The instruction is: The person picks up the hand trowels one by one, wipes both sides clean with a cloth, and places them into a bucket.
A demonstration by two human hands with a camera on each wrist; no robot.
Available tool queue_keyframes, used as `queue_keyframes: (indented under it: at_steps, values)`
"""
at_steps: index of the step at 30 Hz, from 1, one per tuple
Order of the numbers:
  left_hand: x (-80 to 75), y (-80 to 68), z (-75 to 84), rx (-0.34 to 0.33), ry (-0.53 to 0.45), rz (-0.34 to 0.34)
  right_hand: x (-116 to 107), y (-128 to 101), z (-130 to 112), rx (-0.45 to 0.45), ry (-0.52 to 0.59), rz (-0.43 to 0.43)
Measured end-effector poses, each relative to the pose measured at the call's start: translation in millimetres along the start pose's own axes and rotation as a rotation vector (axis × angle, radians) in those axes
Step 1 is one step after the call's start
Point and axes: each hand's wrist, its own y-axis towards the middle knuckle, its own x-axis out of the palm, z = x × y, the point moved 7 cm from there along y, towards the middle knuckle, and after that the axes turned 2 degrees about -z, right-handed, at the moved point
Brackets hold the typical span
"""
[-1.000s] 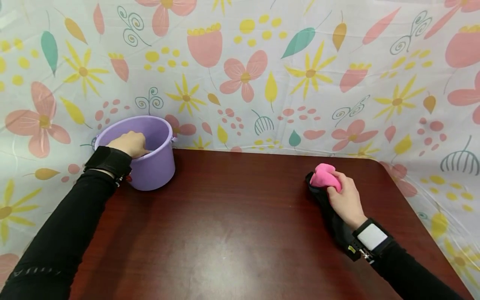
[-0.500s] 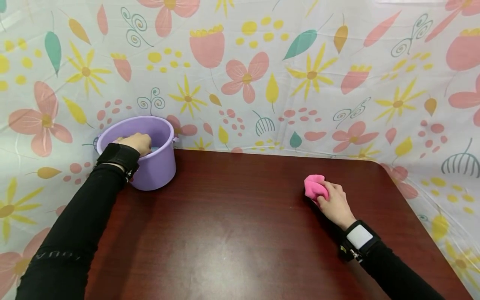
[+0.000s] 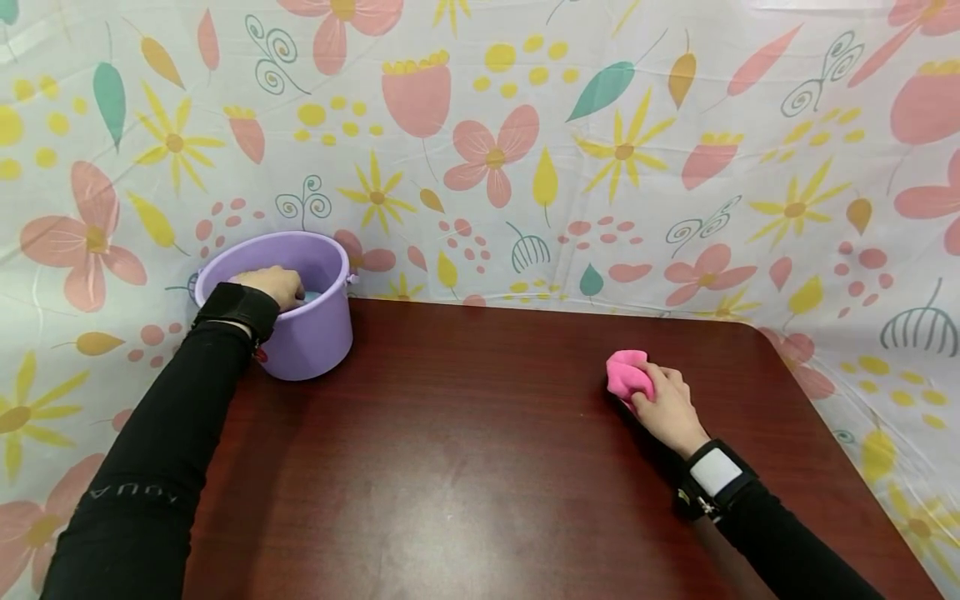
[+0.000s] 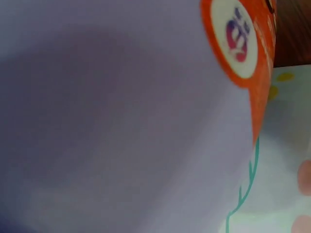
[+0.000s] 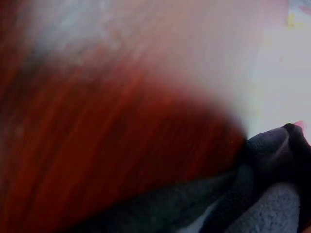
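Observation:
My left hand reaches down into a purple bucket at the back left. Its fingers are hidden below the rim; a bit of something bluish shows beside them. The left wrist view is filled by the bucket's outer wall, with an orange and white label. At the right, my right hand pinches a soft pink cloth at the far end of a long black fabric item, mostly hidden under the hand and wrist. Dark folds of that black fabric fill the lower right wrist view.
A dark red-brown wooden table lies under both hands. Behind it and along the sides hangs a white sheet printed with flowers and leaves. The table's right edge slopes down beyond my right hand.
My right hand has shifted slightly left and toward me with the pink cloth and black fabric, then held nearly still. Inside the bucket, my left hand has moved slightly right.

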Motion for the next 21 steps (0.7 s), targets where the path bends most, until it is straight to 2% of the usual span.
queue_keyframes:
  at_steps: [4, 8, 15, 18, 21]
  values:
    - [-1.2, 1.9, 3.4, -0.019, 0.002, 0.03, -3.1, -2.3, -2.1, -0.032, 0.017, 0.01]
    - [-6.0, 0.3, 7.2, -0.034, -0.043, 0.042, -9.0, -6.4, -8.3, -0.062, 0.008, -0.006]
    - [-30.2, -11.2, 24.1, -0.013, -0.093, 0.056, -32.2, -11.0, -31.3, -0.075, -0.017, -0.032]
    - [-42.7, -21.3, 35.5, 0.01, -0.103, 0.098, -42.5, -10.1, -48.6, -0.109, -0.03, 0.006]
    - [-53.1, -33.8, 52.6, 0.059, -0.122, 0.189, -48.0, -7.8, -68.7, -0.14, -0.043, 0.052]
